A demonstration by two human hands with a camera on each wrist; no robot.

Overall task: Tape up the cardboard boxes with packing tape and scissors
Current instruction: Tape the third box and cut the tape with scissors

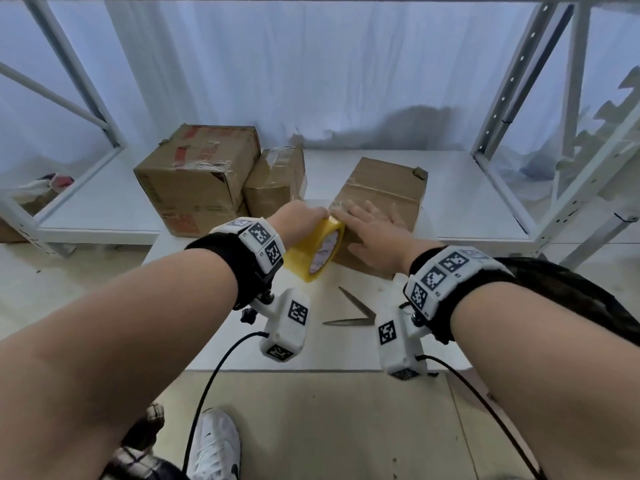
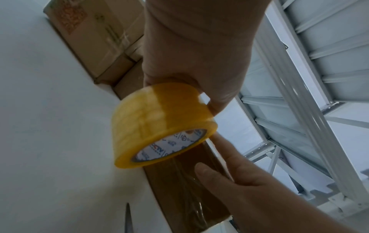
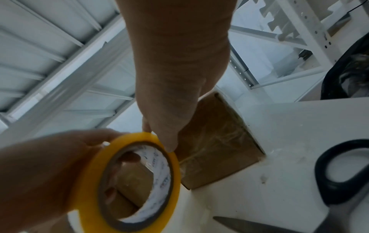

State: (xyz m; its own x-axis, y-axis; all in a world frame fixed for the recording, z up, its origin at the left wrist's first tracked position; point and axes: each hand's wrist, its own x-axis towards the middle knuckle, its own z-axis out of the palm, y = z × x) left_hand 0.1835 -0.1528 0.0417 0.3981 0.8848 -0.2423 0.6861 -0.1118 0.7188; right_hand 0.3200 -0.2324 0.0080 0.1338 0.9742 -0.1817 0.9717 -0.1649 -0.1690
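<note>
A flat brown cardboard box (image 1: 384, 199) lies on the white table (image 1: 214, 327) in front of me. My left hand (image 1: 301, 216) grips a yellow roll of packing tape (image 1: 317, 252) at the box's near left corner, fingers through its core (image 3: 127, 182). My right hand (image 1: 372, 230) rests flat on the box top with straight, spread fingers. Clear tape runs down the box's near side (image 2: 187, 186). Open scissors (image 1: 353, 310) lie on the table close to my right wrist, their black handle (image 3: 339, 173) large in the right wrist view.
Two taped cardboard boxes (image 1: 197, 174) (image 1: 277, 181) stand at the back left of the table. A white metal shelving frame (image 1: 519, 109) rises on both sides, with a white curtain behind. A black cable (image 1: 214, 372) hangs from each wrist camera.
</note>
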